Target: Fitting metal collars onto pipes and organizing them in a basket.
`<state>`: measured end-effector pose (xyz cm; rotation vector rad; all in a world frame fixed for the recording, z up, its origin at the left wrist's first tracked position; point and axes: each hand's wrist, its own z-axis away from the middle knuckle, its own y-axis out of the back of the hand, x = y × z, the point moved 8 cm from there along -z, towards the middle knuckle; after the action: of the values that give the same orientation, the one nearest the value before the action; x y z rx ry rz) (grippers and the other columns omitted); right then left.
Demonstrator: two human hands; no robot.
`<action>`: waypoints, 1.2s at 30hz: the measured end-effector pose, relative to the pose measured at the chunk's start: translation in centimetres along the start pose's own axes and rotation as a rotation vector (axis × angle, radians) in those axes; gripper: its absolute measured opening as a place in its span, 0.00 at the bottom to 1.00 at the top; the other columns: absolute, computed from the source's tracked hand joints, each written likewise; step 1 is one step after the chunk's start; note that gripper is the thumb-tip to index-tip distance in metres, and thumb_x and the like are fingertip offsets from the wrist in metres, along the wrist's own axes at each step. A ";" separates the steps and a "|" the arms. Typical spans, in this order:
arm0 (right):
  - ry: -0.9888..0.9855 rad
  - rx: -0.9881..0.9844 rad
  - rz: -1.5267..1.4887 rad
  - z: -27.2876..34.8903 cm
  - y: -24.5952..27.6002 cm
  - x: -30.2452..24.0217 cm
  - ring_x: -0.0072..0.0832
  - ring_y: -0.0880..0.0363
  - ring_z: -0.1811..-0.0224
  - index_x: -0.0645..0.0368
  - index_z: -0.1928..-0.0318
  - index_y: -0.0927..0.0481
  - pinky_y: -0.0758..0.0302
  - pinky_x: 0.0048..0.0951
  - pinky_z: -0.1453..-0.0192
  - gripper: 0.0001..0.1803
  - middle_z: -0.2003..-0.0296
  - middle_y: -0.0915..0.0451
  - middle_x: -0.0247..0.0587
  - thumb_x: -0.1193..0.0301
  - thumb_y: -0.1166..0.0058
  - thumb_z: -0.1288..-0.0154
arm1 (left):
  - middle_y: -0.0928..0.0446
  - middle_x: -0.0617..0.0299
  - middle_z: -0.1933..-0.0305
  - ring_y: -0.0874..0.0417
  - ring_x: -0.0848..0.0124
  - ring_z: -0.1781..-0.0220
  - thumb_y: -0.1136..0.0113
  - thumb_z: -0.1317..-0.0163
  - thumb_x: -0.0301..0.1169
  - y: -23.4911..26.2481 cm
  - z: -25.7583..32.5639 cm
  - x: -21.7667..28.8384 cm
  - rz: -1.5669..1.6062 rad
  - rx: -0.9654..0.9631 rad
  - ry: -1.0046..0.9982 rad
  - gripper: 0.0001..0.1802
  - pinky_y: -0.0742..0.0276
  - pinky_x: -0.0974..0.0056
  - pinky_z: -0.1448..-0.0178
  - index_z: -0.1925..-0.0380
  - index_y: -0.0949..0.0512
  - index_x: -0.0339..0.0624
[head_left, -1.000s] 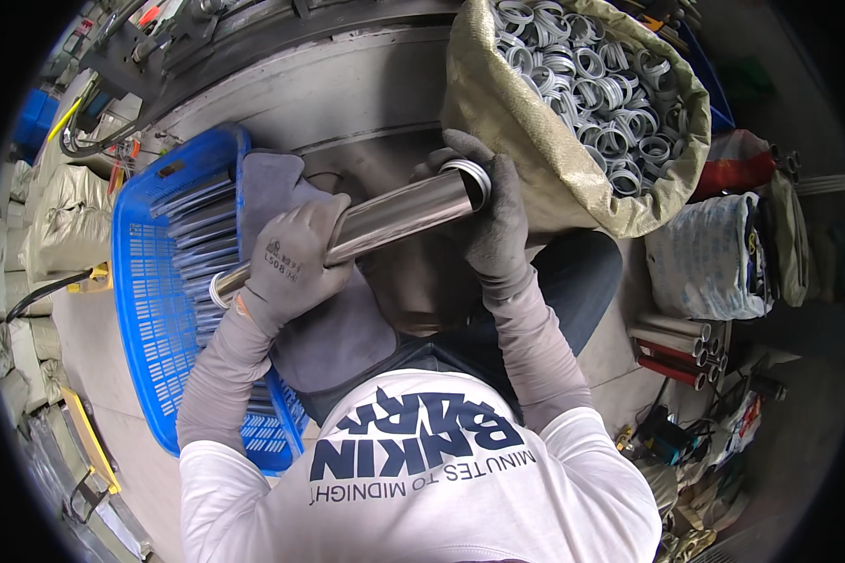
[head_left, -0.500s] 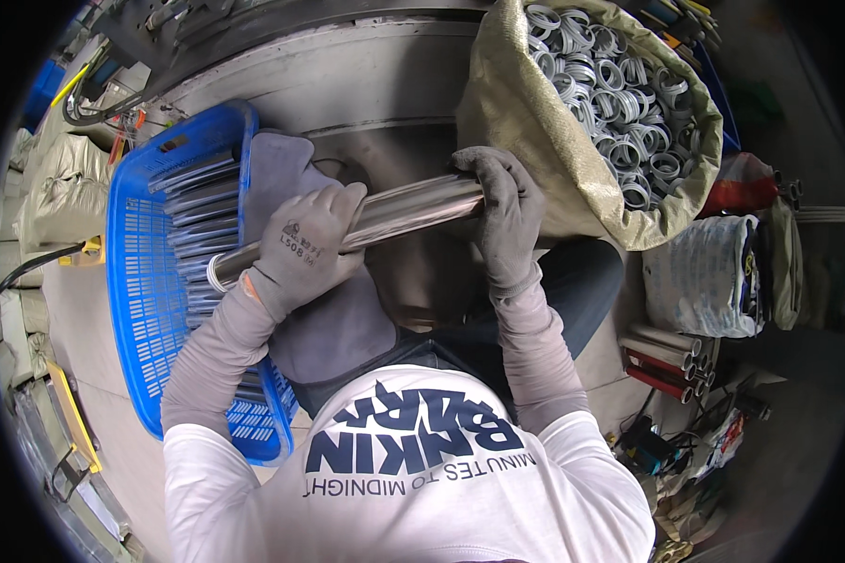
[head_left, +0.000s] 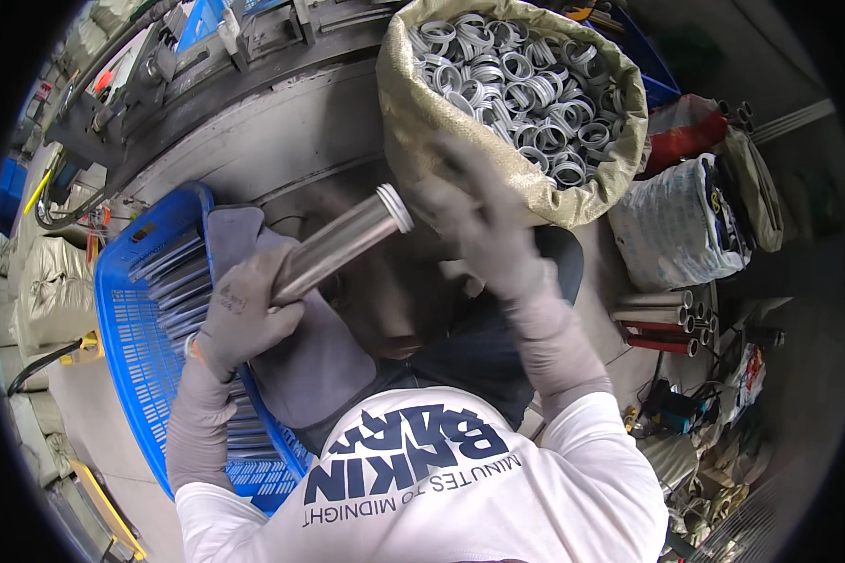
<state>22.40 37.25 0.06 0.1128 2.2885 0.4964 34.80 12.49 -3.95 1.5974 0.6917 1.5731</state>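
As I look down through the head camera, I have the left hand point(head_left: 249, 314), gloved in grey, wrapped around a shiny metal tube point(head_left: 340, 242), its fingers and thumb pressed against the tube's lower part. The tube slants up and to the right above the lap, and at its far end I can make out a pale ring point(head_left: 394, 207) around the rim. The right hand point(head_left: 498, 239), gloved too, is apart from the tube, just to the right of that ring; it reaches me blurred, the thumb standing away from the fingers, which look spread, though I cannot tell whether their tips touch the woven sack point(head_left: 432, 131) behind them. The mouth of that sack is wide open, and inside I see a heap of loose grey rings point(head_left: 516, 94). On my left, a blue slotted basket point(head_left: 131, 352) holds more tubes point(head_left: 174, 291) lying side by side, with a grey pad point(head_left: 314, 357) between it and the lap. Over on my right, a small stack of pipes point(head_left: 655, 319), some red, lies near a plastic-wrapped bundle point(head_left: 671, 225).
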 end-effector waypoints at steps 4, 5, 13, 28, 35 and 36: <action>-0.078 -0.138 0.694 -2.9 11.3 8.3 0.47 0.17 0.41 0.59 0.34 0.21 0.22 0.42 0.36 0.26 0.43 0.17 0.55 0.68 0.36 0.32 | 0.22 0.43 0.45 0.22 0.44 0.40 0.34 0.47 0.31 4.5 -0.4 -0.3 -0.344 0.309 -0.070 0.33 0.25 0.46 0.39 0.39 0.25 0.37; -0.120 -0.271 0.986 -2.7 12.8 11.6 0.50 0.18 0.41 0.57 0.34 0.20 0.22 0.44 0.36 0.27 0.44 0.17 0.56 0.66 0.35 0.34 | 0.22 0.44 0.45 0.21 0.45 0.41 0.33 0.47 0.32 5.1 -1.5 -0.9 -0.440 0.350 -0.076 0.33 0.25 0.47 0.38 0.38 0.25 0.38; -0.241 -0.497 0.988 0.2 14.0 16.1 0.52 0.17 0.50 0.58 0.59 0.13 0.22 0.51 0.43 0.11 0.53 0.17 0.53 0.65 0.39 0.36 | 0.20 0.54 0.42 0.20 0.56 0.35 0.32 0.41 0.31 14.5 -19.0 -3.2 -0.861 0.675 -0.072 0.33 0.26 0.50 0.32 0.34 0.28 0.48; -0.218 0.206 0.163 -1.4 16.0 6.8 0.38 0.17 0.37 0.72 0.35 0.21 0.21 0.36 0.31 0.22 0.37 0.18 0.50 0.80 0.52 0.25 | 0.26 0.52 0.27 0.30 0.61 0.21 0.41 0.35 0.36 17.1 -38.6 -11.7 -1.090 0.394 0.170 0.36 0.45 0.48 0.14 0.25 0.33 0.41; -0.249 0.053 0.182 2.6 11.3 7.7 0.35 0.17 0.39 0.69 0.40 0.17 0.18 0.32 0.37 0.18 0.41 0.16 0.48 0.82 0.44 0.29 | 0.22 0.52 0.34 0.23 0.53 0.29 0.42 0.38 0.26 11.8 -18.9 -8.5 -0.755 0.767 -0.358 0.29 0.30 0.47 0.25 0.34 0.26 0.45; -0.249 0.010 0.150 3.4 9.7 8.5 0.35 0.17 0.39 0.69 0.40 0.17 0.18 0.32 0.37 0.18 0.41 0.16 0.48 0.82 0.44 0.29 | 0.21 0.52 0.35 0.23 0.54 0.29 0.42 0.39 0.26 11.1 -14.3 -10.2 -0.672 0.711 -0.334 0.29 0.30 0.47 0.25 0.35 0.24 0.45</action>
<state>18.24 49.26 -4.15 0.3352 2.0478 0.5172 18.24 0.18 -1.54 1.7710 1.5071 0.5669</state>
